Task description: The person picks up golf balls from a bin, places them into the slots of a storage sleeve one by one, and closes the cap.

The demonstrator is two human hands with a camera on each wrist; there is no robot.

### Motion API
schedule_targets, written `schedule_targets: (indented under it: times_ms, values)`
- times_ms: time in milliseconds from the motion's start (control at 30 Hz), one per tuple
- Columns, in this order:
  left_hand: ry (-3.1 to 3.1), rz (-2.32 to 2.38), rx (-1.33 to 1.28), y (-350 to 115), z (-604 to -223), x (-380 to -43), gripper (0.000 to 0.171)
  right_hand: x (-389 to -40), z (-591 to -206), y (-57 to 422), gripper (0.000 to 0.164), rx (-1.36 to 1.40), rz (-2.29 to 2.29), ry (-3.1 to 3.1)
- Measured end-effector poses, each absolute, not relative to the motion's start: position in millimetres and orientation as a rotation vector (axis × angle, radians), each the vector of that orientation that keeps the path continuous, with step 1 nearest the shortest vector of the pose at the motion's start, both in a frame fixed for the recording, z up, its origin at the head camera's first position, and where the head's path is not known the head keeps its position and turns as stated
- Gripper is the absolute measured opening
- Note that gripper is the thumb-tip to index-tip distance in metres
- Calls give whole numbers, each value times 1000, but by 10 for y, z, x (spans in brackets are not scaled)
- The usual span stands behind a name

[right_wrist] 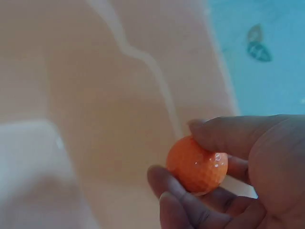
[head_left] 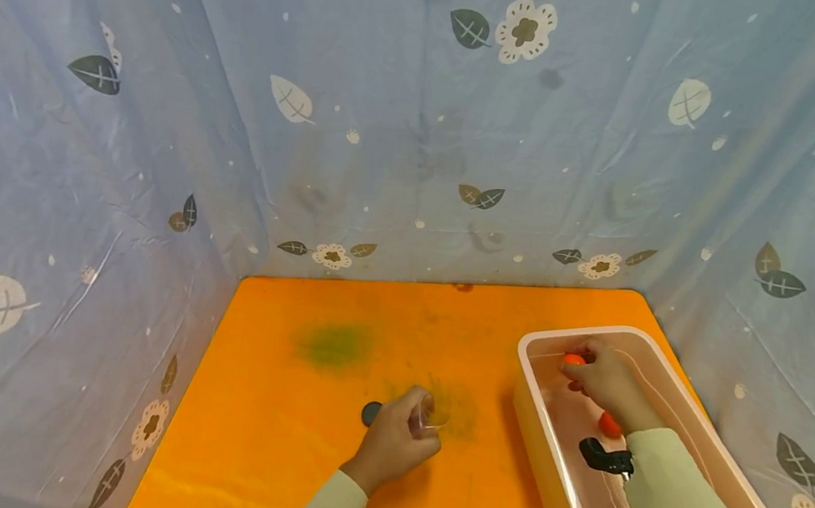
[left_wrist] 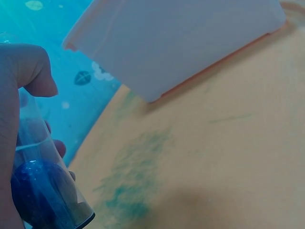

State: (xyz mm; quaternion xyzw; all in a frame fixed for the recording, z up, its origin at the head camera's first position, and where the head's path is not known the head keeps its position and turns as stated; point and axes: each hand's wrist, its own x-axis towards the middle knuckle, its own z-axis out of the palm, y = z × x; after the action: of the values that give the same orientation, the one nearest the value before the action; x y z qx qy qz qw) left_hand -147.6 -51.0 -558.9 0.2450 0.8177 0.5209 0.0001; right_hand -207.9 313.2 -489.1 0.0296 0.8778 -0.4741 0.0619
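My right hand (head_left: 611,388) is inside the pale pink plastic tub (head_left: 555,464) and pinches an orange golf ball (right_wrist: 198,165) between thumb and fingers. A second orange ball (head_left: 610,425) lies lower in the tub, partly behind my wrist. Over the orange table, left of the tub, my left hand (head_left: 394,441) grips a clear cylindrical container (left_wrist: 34,121). In the left wrist view a dark blue rounded thing (left_wrist: 40,193) shows inside its lower part. My palm and fingers hide much of the container.
A dark round disc (head_left: 370,413) lies on the orange table (head_left: 266,431) beside my left hand. Green smudges (head_left: 334,345) mark the tabletop. Blue patterned curtains (head_left: 393,118) enclose the back and both sides. The tub stands along the right edge.
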Motion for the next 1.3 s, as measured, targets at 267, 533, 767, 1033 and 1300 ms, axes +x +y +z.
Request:
schedule_targets:
  times_ms: [267, 533, 767, 1033, 1300]
  values:
    - [2592, 1608, 782, -516, -5601, -1479, 32, -1964, -4580, 2910, 49, 43, -1719, 2654]
    - [2587, 1617, 810, -518, -5616, -1480, 32, -1795, -4306, 2533, 48, 44, -1999, 2550]
    - [2531, 1648, 803, -510, -5644, -1482, 30, -1676, -4235, 2265, 47, -13, -2028, 2491]
    - [2574, 1632, 806, -490, -5658, -1494, 32, -1583, -4299, 1988, 38, -194, -1848, 2592]
    - [2571, 1623, 809, -472, -5671, -1487, 31, -1501, -4449, 1759, 31, -439, -1713, 2560]
